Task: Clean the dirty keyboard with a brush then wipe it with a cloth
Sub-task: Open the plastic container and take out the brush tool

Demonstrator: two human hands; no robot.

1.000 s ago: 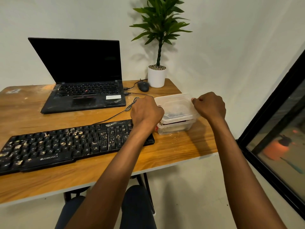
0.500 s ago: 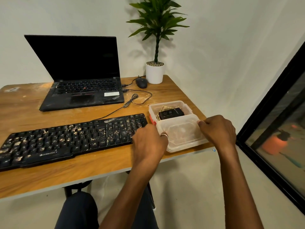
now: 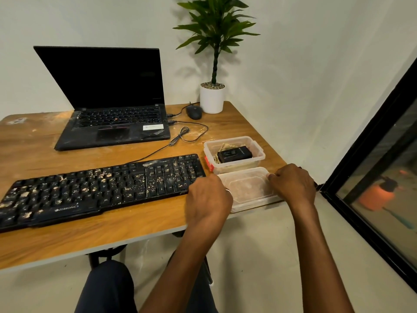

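Observation:
A black keyboard (image 3: 99, 190) speckled with pale crumbs lies across the wooden table (image 3: 126, 224). To its right stands an open clear plastic box (image 3: 257, 158) holding a black object on pale bristle-like strands. The box's clear lid (image 3: 247, 188) lies on the table's front right corner, just in front of the box. My left hand (image 3: 208, 197) grips the lid's left edge and my right hand (image 3: 292, 182) grips its right edge. No cloth is visible.
A black laptop (image 3: 112, 123) stands open behind the keyboard. A black mouse (image 3: 194, 112) and a potted plant (image 3: 212, 96) sit at the back right corner. A cable (image 3: 180, 137) loops between laptop and box. A dark-framed glass panel (image 3: 383, 177) is on the right.
Both hands lifted the lid off the box, carried it toward me and set it down on the table's front right corner. The box's contents are now exposed.

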